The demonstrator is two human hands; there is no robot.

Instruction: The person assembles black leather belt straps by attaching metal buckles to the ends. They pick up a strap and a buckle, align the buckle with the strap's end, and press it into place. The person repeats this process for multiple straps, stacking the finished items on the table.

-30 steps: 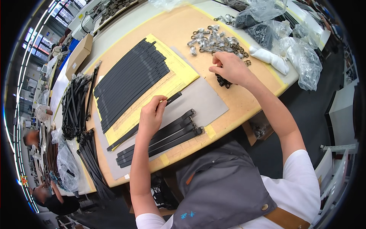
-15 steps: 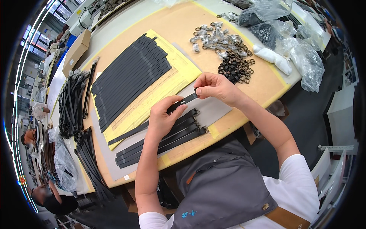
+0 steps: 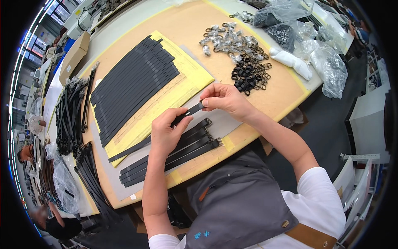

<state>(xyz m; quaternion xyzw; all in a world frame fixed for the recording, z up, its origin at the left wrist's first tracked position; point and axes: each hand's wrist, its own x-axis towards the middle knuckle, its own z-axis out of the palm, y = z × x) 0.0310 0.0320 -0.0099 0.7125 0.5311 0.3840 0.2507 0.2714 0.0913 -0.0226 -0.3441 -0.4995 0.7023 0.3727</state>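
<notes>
Between my two hands stretches a black strap (image 3: 193,111) with a small pale slot near its end. My left hand (image 3: 165,130) is closed on it, thumb against fingers, and its long tail (image 3: 130,148) slants down over the yellow board's edge. At the strap's end, my right hand (image 3: 226,100) pinches what looks like a small black loop (image 3: 202,105); whether it is around the strap I cannot tell. Just below my hands, several black straps with metal buckles (image 3: 216,143) lie side by side on a grey sheet (image 3: 117,182).
Many black straps (image 3: 134,89) lie in a row on the yellow board (image 3: 195,76). Black loops (image 3: 244,76) and metal buckles (image 3: 263,68), some wrapped, are heaped at right. Plastic bags (image 3: 327,62) sit beyond; bundled straps (image 3: 70,116) hang over the left edge. A person (image 3: 62,224) works far left.
My hands and the held strap end have moved slightly left and nearer to me. The whole view has shifted a little too. Both grips stay closed.
</notes>
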